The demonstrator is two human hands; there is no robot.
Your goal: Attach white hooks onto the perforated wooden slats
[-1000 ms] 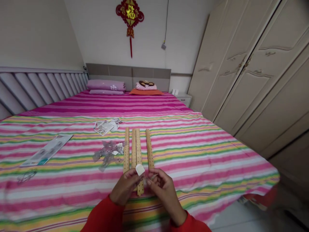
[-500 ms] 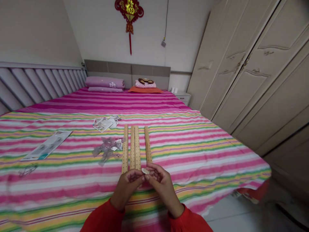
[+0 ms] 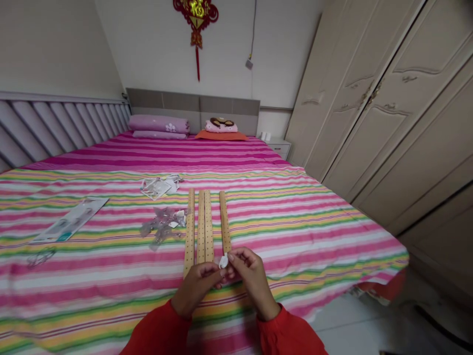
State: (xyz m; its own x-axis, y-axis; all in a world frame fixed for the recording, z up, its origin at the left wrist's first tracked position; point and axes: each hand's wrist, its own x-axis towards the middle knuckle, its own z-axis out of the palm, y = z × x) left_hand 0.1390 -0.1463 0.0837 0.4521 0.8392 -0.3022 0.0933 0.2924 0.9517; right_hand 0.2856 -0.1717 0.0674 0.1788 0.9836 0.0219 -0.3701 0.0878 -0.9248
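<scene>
My left hand [image 3: 195, 285] and my right hand [image 3: 250, 275] meet over the near end of the wooden strips, fingers pinched together. Between their fingertips is a small white piece [image 3: 223, 261]; whether it is paper, a tag or plastic I cannot make out. Both hands appear to grip it. Just beyond, pale wooden strips dotted with holes lie lengthwise on the bed: one at the left [image 3: 189, 222], two side by side [image 3: 205, 227] in the middle, and one apart at the right [image 3: 225, 222].
Left of the strips lie crumpled clear plastic bags [image 3: 162, 227] and a pile of small packets [image 3: 160, 186]. Farther left are a flat clear package [image 3: 70, 220] and thin wire loops [image 3: 41, 257]. A striped sheet [image 3: 314, 236] covers the bed; a wardrobe [image 3: 399, 108] stands right.
The white piece has turned from lying nearly flat to standing more upright between my fingertips. My right hand's fingers have shifted on it. The camera view has moved slightly.
</scene>
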